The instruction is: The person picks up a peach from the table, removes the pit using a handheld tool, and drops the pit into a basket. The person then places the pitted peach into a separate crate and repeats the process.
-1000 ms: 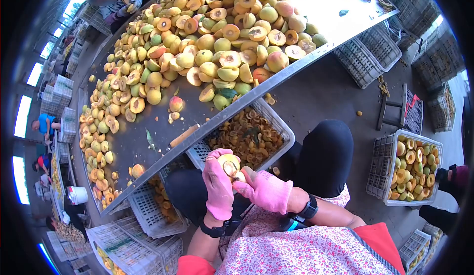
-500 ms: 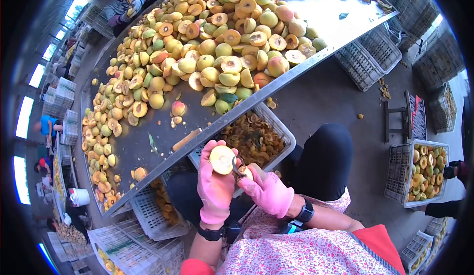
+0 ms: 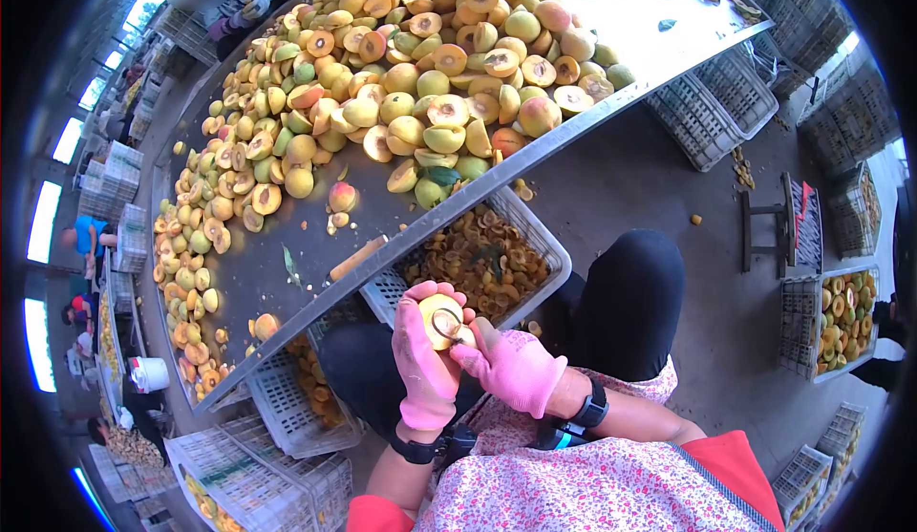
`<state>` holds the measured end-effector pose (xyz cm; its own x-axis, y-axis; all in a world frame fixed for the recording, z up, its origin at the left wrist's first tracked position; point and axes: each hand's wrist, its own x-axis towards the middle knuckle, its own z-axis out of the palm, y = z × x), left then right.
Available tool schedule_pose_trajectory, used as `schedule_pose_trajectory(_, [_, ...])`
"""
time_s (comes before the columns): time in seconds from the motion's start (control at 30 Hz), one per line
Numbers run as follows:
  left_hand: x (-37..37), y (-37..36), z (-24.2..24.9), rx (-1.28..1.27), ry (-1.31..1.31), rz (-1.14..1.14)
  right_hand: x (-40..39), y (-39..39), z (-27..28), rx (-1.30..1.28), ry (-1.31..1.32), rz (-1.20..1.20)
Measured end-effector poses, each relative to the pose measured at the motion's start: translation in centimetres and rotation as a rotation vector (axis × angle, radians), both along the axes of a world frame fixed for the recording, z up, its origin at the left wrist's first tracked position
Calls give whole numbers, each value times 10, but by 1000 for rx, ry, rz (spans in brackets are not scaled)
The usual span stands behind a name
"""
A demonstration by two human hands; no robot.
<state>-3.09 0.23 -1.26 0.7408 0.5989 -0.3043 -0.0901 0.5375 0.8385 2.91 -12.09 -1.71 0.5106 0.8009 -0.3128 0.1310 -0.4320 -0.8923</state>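
Left hand (image 3: 426,360): one, in a pink glove, palm turned up, dark band at the wrist. Grip closed around a cut fruit half (image 3: 440,314), its pale yellow face showing between thumb and fingers.

Right hand (image 3: 517,370): one, in a pink glove, dark watch (image 3: 593,404) at the wrist. Grip closed on a small looped tool (image 3: 446,323), its dark ring lying against the cut face of the fruit half; the handle is mostly hidden by the glove.

Position of the fruit half: in front of the body, above the lap, just beside the near edge of the surface (image 3: 263,279).

On the surface, a broad metal-edged one: a large fruit pile (image 3: 382,102) of yellow, green and red-blushed fruit, many pieces halved, some with hollowed centres. Near the edge, a brown stick-like piece (image 3: 358,257), and beside it a green leaf (image 3: 291,266). Between these and the pile, one red-blushed fruit (image 3: 342,197).

Partly under the surface edge: a pale plastic crate (image 3: 546,229) of browned fruit scraps. Left of the knees, a white crate (image 3: 284,408) with orange pieces, tilted in view; nearer, further slatted crates (image 3: 263,475).

Right side, on the floor: a crate of fruit halves (image 3: 799,327), with a low stool (image 3: 764,236) near it.

Far left: a white bucket (image 3: 150,374). Across the surface: another person (image 3: 234,7), in gloves, hands near the fruit.
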Motion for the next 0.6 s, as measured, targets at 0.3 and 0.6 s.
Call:
schedule_pose_trajectory(0.3, [-2,-6,-1,241,109,4,4,3,-9,109,289,20])
schedule_pose_trajectory(0.6, [0,26,12,351,197,-341,7,1,-4,-32,80,143])
